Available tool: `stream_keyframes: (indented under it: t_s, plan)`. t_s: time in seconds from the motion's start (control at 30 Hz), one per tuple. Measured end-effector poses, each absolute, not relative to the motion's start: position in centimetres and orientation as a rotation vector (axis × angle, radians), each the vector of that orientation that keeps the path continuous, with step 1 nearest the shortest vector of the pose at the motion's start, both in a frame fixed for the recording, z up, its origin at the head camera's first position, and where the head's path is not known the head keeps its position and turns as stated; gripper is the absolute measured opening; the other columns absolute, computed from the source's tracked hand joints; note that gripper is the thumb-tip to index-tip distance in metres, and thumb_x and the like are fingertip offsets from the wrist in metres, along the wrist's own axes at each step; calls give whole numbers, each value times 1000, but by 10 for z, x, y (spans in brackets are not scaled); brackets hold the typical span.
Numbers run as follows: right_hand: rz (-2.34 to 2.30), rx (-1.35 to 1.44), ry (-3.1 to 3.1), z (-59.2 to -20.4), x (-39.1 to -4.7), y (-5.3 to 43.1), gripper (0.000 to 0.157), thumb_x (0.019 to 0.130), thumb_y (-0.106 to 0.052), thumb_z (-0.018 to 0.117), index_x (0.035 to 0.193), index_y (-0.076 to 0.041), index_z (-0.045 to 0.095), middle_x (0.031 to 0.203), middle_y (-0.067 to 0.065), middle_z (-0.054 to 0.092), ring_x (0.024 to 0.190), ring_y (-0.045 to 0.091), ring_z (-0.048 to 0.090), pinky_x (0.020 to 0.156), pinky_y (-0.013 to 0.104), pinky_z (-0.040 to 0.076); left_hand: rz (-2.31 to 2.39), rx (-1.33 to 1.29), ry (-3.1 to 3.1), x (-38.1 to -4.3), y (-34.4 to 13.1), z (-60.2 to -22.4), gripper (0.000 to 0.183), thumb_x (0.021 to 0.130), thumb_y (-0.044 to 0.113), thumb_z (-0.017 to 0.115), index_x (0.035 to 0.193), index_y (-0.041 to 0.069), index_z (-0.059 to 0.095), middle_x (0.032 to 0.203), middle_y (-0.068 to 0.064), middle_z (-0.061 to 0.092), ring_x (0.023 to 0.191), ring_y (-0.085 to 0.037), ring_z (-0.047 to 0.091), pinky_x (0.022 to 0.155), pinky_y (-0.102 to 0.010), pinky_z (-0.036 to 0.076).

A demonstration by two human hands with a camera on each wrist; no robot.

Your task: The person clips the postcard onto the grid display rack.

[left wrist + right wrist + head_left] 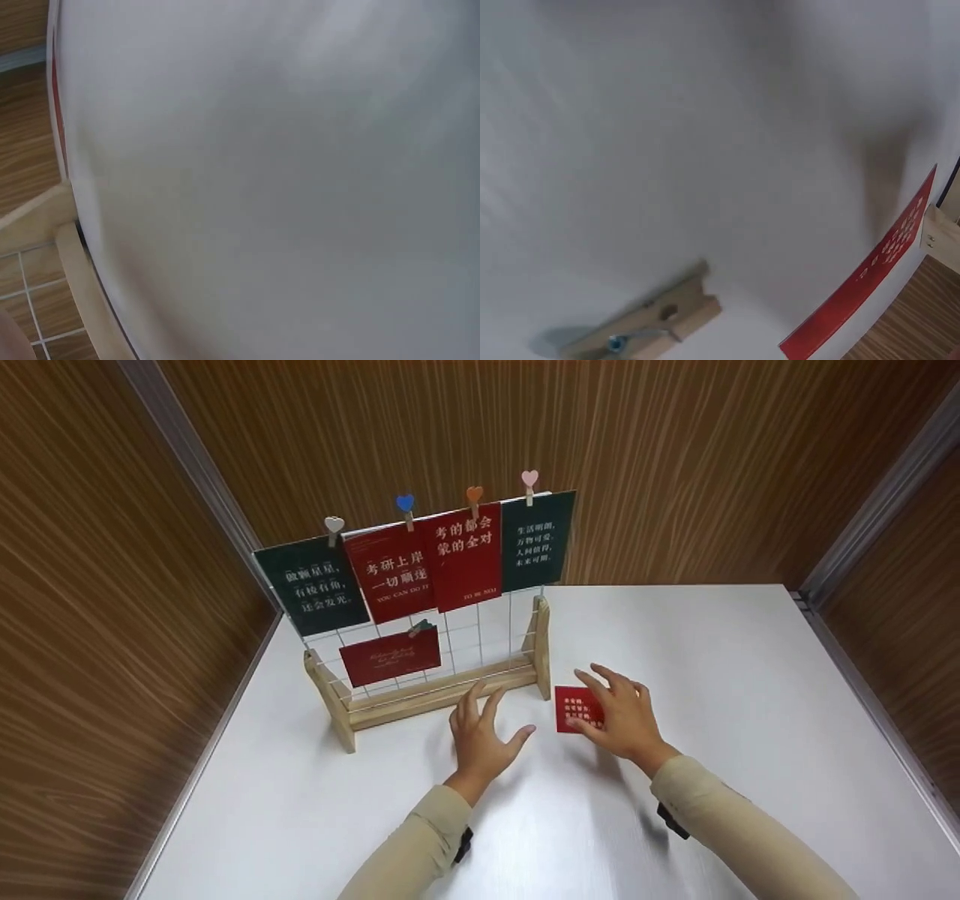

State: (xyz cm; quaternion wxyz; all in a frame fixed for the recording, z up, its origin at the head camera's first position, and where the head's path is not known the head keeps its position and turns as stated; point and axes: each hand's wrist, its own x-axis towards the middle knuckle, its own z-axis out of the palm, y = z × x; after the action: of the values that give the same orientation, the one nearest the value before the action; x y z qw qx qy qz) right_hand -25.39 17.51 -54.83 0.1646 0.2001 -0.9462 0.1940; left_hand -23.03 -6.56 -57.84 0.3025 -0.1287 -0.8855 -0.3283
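Note:
My left hand [480,742] hovers over the white table in front of the rack, fingers spread and holding nothing visible. To its right, my right hand [626,720] reaches over a small red card [568,720], thumb and fingers apart, covering the card's right part. In the right wrist view the same red card [866,281] shows edge-on, white lettering on it. A wooden clothespin [649,326] with a metal spring appears at the bottom of that view, with no fingers around it; the head view does not show it.
A wire grid rack on a wooden stand [442,701] stands at the back left. Heart-topped pegs clip green cards [311,585] and red cards [466,570] along its top; a smaller red card [390,658] hangs below. Wood-grain walls [675,472] enclose the white table [735,675].

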Motion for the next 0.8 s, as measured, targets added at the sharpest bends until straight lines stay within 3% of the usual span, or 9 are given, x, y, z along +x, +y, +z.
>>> stream_keyframes:
  t_s: [0.6, 0.8]
  plan:
    - [540, 415, -2806, -558, -238, 223, 73, 80, -47, 72, 141, -21, 43, 139, 17, 44, 122, 36, 42, 96, 60, 29, -825, -368, -2481, -237, -20, -582, 72, 72, 51, 77, 129, 13, 58, 136, -12, 43, 124, -27, 40, 94, -46, 35]
    - [519, 362, -2894, -559, -228, 241, 78, 82, -59, 64, 145, -23, 37, 141, 16, 40, 124, 38, 40, 98, 60, 26, -892, -346, -2507, -240, -8, -586, 68, 71, 47, 80, 126, 12, 60, 134, -15, 46, 122, -28, 41, 93, -46, 35]
